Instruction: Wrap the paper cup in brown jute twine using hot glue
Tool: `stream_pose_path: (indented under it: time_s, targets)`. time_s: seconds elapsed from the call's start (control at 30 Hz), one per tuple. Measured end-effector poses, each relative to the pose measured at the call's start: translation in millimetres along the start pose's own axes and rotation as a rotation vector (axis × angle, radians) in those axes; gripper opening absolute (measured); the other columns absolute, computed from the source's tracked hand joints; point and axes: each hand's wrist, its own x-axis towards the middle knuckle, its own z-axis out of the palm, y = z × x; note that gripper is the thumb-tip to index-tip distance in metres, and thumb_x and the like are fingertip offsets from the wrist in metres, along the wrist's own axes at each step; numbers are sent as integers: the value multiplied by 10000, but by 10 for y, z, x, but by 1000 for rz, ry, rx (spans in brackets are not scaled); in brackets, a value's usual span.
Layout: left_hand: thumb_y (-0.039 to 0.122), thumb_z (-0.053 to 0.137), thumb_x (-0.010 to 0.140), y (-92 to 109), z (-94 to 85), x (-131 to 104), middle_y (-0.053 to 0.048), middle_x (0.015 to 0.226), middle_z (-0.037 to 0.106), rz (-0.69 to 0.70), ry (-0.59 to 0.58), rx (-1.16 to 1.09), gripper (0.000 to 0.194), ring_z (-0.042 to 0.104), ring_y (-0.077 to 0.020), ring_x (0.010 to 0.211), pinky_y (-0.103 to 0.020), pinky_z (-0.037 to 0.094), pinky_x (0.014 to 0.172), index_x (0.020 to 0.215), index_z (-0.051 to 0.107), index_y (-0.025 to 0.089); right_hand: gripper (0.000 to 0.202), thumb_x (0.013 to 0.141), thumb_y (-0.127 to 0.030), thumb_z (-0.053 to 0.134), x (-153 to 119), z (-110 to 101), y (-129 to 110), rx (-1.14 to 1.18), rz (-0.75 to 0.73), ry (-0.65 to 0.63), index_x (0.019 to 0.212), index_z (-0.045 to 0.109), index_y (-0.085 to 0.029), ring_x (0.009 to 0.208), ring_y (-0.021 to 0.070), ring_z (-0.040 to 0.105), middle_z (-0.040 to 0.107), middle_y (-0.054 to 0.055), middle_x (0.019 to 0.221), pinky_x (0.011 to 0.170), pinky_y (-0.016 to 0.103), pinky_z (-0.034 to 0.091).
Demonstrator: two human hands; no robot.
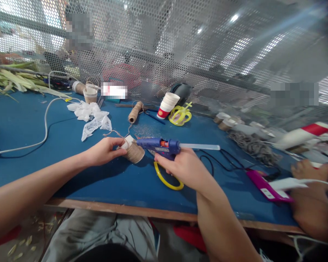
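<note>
My left hand (109,151) pinches the white end of a small cup wrapped in brown twine (135,153), which lies tilted over the blue table. In my right hand (180,165) is a blue glue gun (160,144) with a clear glue stick coming out of its back. The gun's nozzle points left and meets the cup near its white part; whether it touches cannot be made out. A strand of twine runs from the cup toward a twine roll (135,112) behind it. Yellow-handled scissors (168,182) lie below my right hand.
Crumpled white plastic (97,118) and a cord lie at the left. Stacked paper cups (168,105) and a yellow crown-shaped piece (180,115) stand behind. At the right are a purple power strip (268,187), grey rope (254,147) and another person's hand (310,173). Perforated metal (147,47) backs the table.
</note>
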Motion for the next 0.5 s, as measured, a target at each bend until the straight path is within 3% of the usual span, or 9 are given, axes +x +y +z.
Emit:
stream_pose_path:
  time_s: [0.5]
  targets:
    - [301,453,807,-24,-4,2,-26,749,595,29,-2,40,198,532,-161,736,-271,407,703,755,556,140,201,747,-195,515,8,-24,1,64,16,-41,552,559,-174,430,110,486,520,-35,421,475,234,389]
